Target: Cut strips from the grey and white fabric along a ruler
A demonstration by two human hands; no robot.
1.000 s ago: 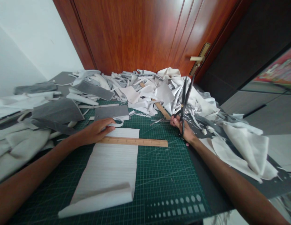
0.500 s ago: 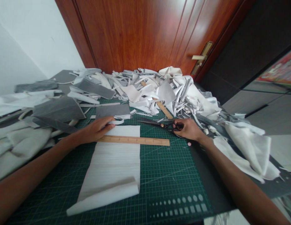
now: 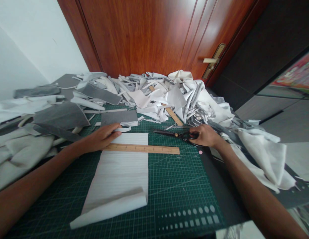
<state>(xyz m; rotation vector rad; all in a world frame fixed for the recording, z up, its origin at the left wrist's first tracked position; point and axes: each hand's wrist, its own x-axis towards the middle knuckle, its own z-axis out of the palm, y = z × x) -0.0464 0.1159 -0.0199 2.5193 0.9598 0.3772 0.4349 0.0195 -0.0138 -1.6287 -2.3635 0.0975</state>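
Black scissors [image 3: 170,133] lie low over the far right part of the green cutting mat [image 3: 174,179], blades closed and pointing left. My right hand [image 3: 204,135] has its fingers closed round their handles. Pinched between the thumb and fingers of my left hand [image 3: 106,136] is a narrow white fabric strip [image 3: 124,129], which curls out to the right. Below that hand, a wooden ruler [image 3: 146,148] lies across a white striped piece of fabric [image 3: 119,172]. The near end of this fabric is rolled over. My left hand covers the ruler's left end.
Heaped white and grey fabric scraps [image 3: 144,96] line the back, with a second wooden ruler [image 3: 173,115] partly under them. More cloth [image 3: 32,142] is piled at left, and white pieces [image 3: 264,159] lie at right. A wooden door [image 3: 144,36] stands behind.
My right hand has lowered the scissors from upright to flat near the mat, their blades closing and swinging left, then shifted slightly right. My left hand has stayed nearly still with the strip.
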